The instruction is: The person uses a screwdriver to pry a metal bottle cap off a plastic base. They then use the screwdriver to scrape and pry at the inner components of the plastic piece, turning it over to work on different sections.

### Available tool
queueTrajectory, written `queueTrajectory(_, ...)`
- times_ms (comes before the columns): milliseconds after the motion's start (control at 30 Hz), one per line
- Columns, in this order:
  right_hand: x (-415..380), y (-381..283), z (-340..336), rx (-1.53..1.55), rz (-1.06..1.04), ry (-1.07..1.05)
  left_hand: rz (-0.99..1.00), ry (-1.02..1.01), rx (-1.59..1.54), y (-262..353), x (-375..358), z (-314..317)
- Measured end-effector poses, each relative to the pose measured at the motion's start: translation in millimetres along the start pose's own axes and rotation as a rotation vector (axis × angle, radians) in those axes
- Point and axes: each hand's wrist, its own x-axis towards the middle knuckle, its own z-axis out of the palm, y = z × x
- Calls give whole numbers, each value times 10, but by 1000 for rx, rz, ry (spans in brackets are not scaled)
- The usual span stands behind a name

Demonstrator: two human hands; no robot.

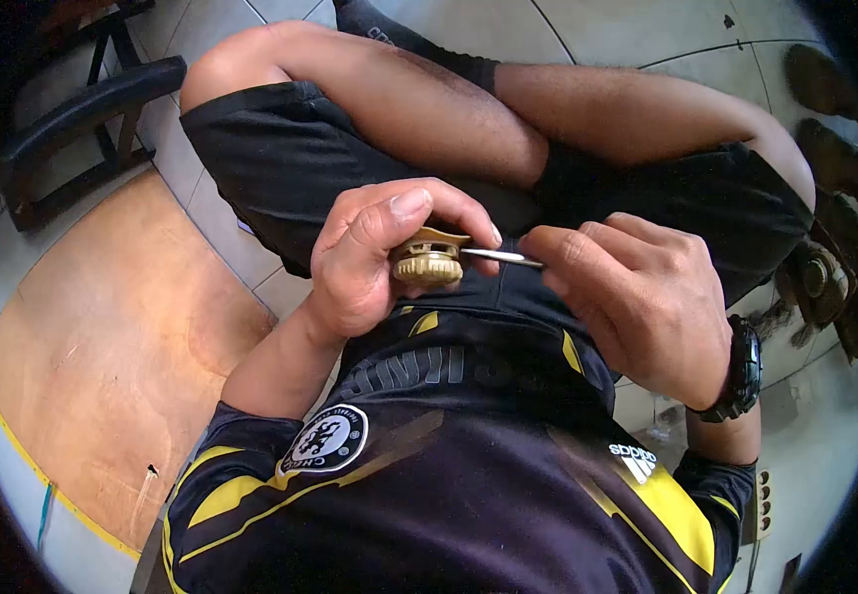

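Observation:
My left hand (370,247) is closed around a small tan, round carved piece (429,265) with a ridged lower edge, narrow slots above it and a flared top. Its thumb and index finger curl over the upper side. A slim, silvery metal carving tool (501,256) is pinched between the fingers of my right hand (637,297), its handle end hidden inside the hand. The tool points left, and its tip is right at the slotted side of the carved piece. Both hands are close together above my lap, in front of the black shirt (469,465).
A worn tan wooden board (122,356) with a yellow edge lies at the left. Behind it stands a dark frame with a black padded bar (93,109). Dark brown carved-looking objects (825,277) lie on the tiled floor (607,35) at the right, beside my knee.

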Motion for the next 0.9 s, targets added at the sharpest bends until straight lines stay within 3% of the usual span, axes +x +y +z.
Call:
queueTrajectory(167, 51, 5, -6, -9, 30, -111, -85, -21, -40, -91, -6, -41)
queueTrajectory(367, 88, 9, 112, 35, 8, -2, -53, -6, -4, -43, 0, 3)
queueTrajectory(567, 96, -21, 80, 51, 37, -95, -140, -88, 60, -8, 21, -51)
queueTrajectory(633, 91, -9, 76, 15, 24, -106, 38, -162, 298, -65, 60, -77)
queueTrajectory(733, 78, 41, 95, -15, -2, -112, 69, -165, 376, -95, 82, -14)
queueTrajectory(833, 78, 67, 96, -13, -39, -89, -68, -232, 327, -87, 85, -39)
queueTrajectory(900, 94, 46, 33, -24, -19, -191, -80, -256, 314, -109, 92, -48)
